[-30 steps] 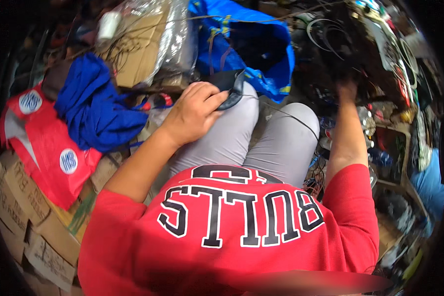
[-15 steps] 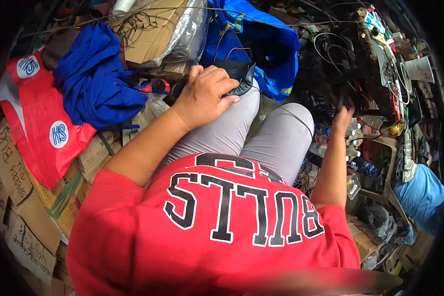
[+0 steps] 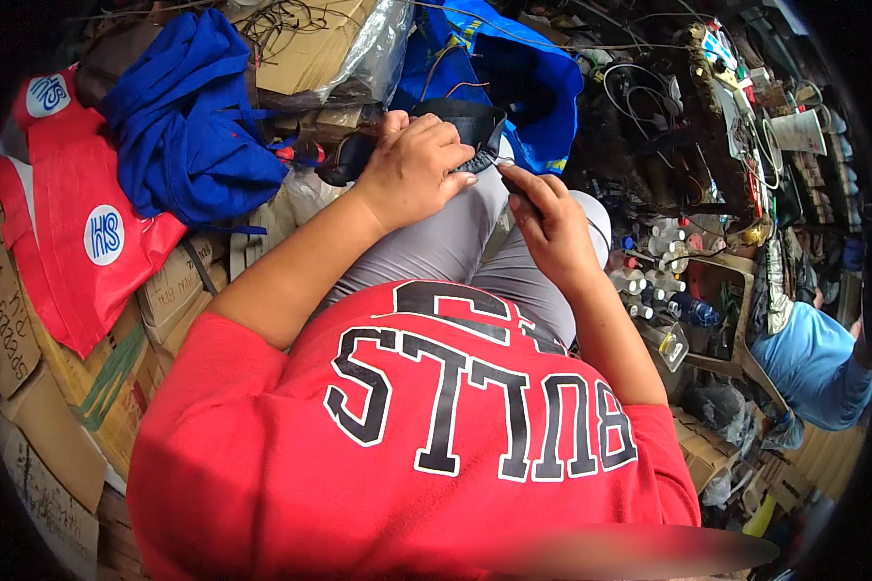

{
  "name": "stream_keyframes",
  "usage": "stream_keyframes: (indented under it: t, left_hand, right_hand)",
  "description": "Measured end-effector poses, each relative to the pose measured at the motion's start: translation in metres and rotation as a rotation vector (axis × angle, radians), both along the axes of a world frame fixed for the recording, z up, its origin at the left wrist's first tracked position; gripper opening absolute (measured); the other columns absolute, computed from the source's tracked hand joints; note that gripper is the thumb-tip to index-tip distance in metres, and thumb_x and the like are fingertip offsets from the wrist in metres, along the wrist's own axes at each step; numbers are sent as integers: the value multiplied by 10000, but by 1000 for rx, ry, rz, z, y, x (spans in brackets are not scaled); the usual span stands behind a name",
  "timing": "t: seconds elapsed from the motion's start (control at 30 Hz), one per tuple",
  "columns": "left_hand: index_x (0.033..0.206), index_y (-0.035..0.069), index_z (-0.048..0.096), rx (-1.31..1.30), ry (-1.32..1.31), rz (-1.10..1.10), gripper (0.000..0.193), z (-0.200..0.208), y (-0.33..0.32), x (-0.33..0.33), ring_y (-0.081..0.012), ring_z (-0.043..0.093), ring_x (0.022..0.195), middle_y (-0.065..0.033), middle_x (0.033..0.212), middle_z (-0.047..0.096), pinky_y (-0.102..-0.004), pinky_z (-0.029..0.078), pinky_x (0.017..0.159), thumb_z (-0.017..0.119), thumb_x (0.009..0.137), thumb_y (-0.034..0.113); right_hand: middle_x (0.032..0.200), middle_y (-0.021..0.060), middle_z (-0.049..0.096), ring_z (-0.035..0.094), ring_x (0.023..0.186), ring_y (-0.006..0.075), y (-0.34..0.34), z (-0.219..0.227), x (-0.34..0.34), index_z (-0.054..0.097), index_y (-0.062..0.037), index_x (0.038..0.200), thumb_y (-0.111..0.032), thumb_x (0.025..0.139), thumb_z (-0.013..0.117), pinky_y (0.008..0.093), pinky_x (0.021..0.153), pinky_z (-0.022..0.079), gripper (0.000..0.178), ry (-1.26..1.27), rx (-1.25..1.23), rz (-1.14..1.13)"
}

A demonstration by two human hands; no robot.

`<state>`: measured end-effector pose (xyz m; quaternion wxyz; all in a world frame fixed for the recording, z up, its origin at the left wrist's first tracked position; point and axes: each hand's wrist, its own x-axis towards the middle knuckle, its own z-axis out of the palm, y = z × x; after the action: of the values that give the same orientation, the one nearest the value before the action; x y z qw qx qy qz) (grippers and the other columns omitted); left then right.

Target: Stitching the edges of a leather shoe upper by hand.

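Observation:
A black leather-like shoe point(image 3: 477, 122), mostly covered by my hand, rests on my left knee. My left hand point(image 3: 415, 167) is closed over its near side, thumb pressing toward the shoe's edge. Close beside it, my right hand point(image 3: 552, 225) is pinched, its index fingertip almost at that edge. A small dark piece shows under the right fingers, with a thin pale tip by the shoe; what it is I cannot make out. A thin dark cord lies over my right knee.
A blue bag point(image 3: 543, 92) gapes beyond my knees. On the left lie blue cloth point(image 3: 184, 136), a red plastic bag point(image 3: 97, 242) and cardboard. At right are small bottles point(image 3: 664, 271), a cluttered bench with cables point(image 3: 639, 92), and a person in a light blue shirt point(image 3: 814, 363).
My right hand has come from the cluttered bench at right to the shoe, with something small in its fingers. My left hand stays on the shoe. The view has shifted slightly.

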<state>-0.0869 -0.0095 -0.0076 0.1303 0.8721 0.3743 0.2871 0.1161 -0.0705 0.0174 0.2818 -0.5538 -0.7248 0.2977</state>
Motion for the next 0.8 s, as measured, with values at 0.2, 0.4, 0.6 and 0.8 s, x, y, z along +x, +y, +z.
stream_keyframes:
  t: [0.2,0.4,0.6,0.8]
  left_hand:
    - [879,91,658,27,2,-2,244,1,3,-4,-179,525,861,-23,826,561,-364,294,793,700,702,254]
    - [875,97,657,43,10,6,238,-1,4,-7,-180,524,859,-21,825,561,-368,296,792,698,702,254]
    - [850,101,649,66,48,-10,222,-2,5,-4,-181,527,852,-17,822,561,-367,299,797,707,688,242]
    - [832,113,637,117,81,-78,197,-2,7,-2,-174,528,849,-6,815,554,-367,300,792,705,682,222]
  right_hand:
    - [882,138,572,584,781,322,3,-7,-7,569,-131,1159,-83,835,558,378,691,469,327,-37,-7,-19]
    - [875,151,573,586,772,336,5,-8,-13,566,-142,1159,-85,835,550,397,683,474,329,-98,20,-21]
    - [800,166,586,594,706,353,7,3,-17,577,-151,1149,-106,838,546,422,635,484,316,-228,13,-18]
    - [807,206,626,621,729,342,28,26,-16,653,-145,1040,-154,831,496,453,642,491,261,-489,-128,97]
